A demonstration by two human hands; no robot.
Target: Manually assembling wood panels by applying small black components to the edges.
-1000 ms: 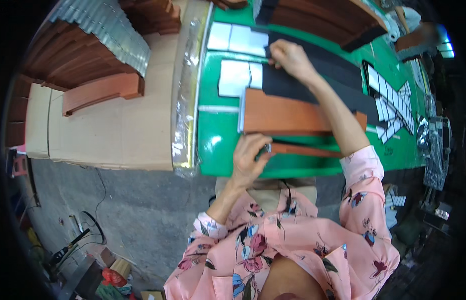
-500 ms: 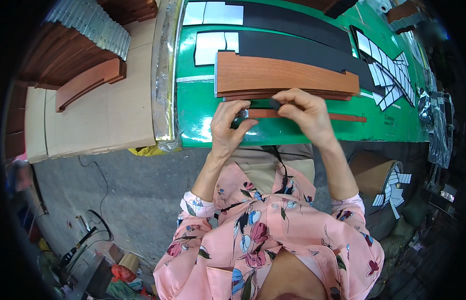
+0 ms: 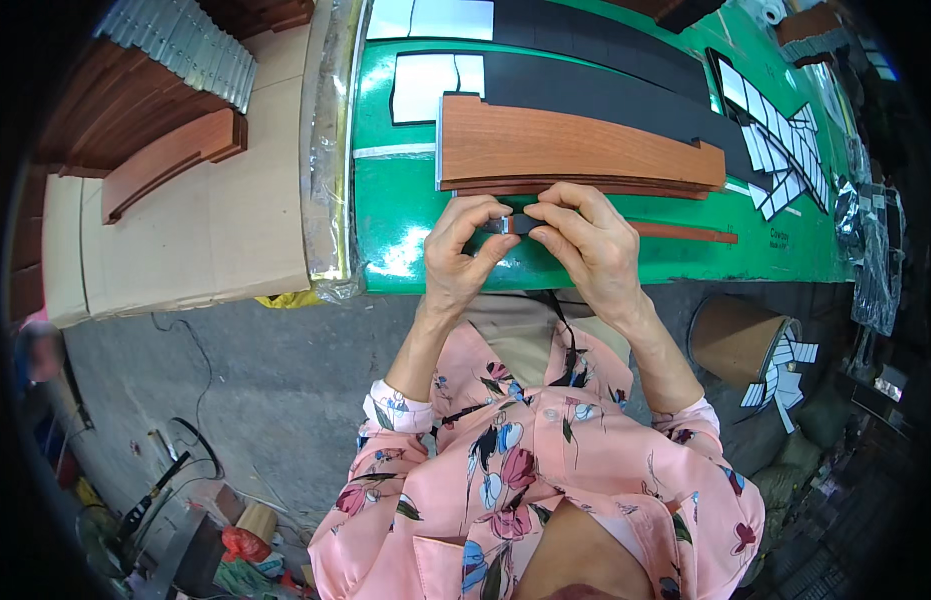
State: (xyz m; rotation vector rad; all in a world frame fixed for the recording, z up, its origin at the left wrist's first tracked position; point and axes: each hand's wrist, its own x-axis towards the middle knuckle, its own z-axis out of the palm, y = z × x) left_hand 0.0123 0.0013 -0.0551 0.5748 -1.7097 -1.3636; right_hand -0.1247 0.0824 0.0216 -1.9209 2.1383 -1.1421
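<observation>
A narrow reddish-brown wooden piece [image 3: 685, 233] stands on edge along the table's near side, partly hidden by my hands. Its left end is pinched between the thumb and fingers of my left hand [image 3: 455, 250]. Close beside it, my right hand [image 3: 593, 245] has its fingertips closed on a small black strip [image 3: 525, 223], which lies against the wooden piece near that end. Just beyond my fingers is a stack of curved wooden boards [image 3: 575, 145], the top one lying flat.
Black strip sheets with white backing [image 3: 437, 88] lie on the green tabletop [image 3: 395, 220] behind the stack. White-backed cut pieces [image 3: 785, 150] are heaped at right. More wooden boards [image 3: 175, 165] rest on the cardboard-covered surface at left. A brown bin [image 3: 737, 340] stands below the table.
My right hand has moved left and lower, bringing the black strip to the wooden piece's left end beside my left fingers. My left hand keeps its grip there.
</observation>
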